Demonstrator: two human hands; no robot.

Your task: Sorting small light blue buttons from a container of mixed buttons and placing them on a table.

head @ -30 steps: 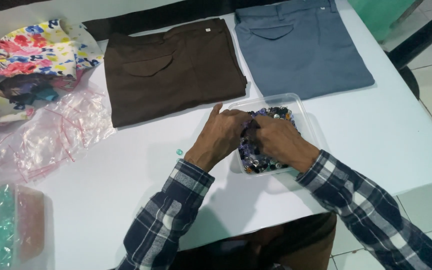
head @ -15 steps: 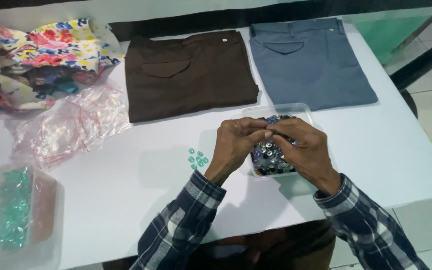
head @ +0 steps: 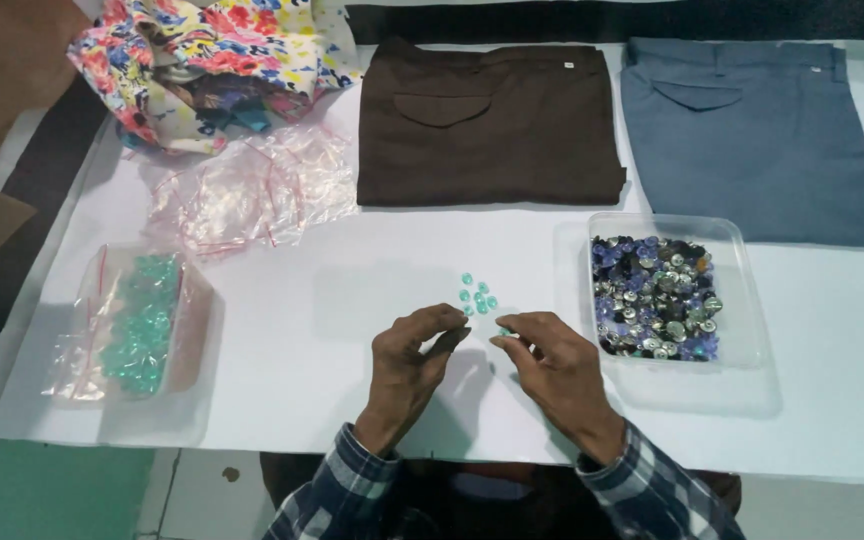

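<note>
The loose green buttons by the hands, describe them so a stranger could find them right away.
On the white table, look between the brown folded trousers and the two hands. The loose green buttons lie there in a small bare cluster, unlike the bagged green ones at the far left.

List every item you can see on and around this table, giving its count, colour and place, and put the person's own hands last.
table: one, white, fills the view
brown trousers: one, folded, top centre
grey-blue trousers: one, folded, top right
floral cloth: one heap, multicoloured, top left
empty small bags: a pile, clear with red edges, below the floral cloth
bag of green buttons: one, clear, left edge
loose green buttons: a small cluster, table centre
plastic tray: one, clear, right, holding mixed dark and silver buttons
left hand: fingers pinched, near the cluster
right hand: fingertips pinched beside the cluster
</note>
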